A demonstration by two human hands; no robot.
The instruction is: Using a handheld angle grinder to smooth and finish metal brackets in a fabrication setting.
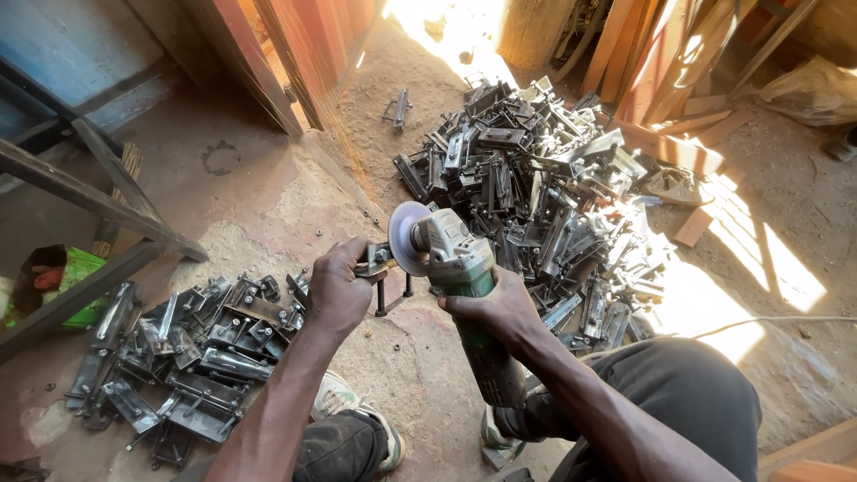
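Down on the workshop floor we crouch, our left hand pinching a small metal bracket with fingers clamped on it, our right hand wrapped tight around a green angle grinder. Its disc touches the bracket just beside our bare fingertips. We judge a snag could kick the piece loose or pull the disc into skin. Sparks fly toward the wooden door, and the big heap of metal parts crowds us.

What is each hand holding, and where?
Right hand holds the grinder by its body. Left hand holds a metal part by one end.
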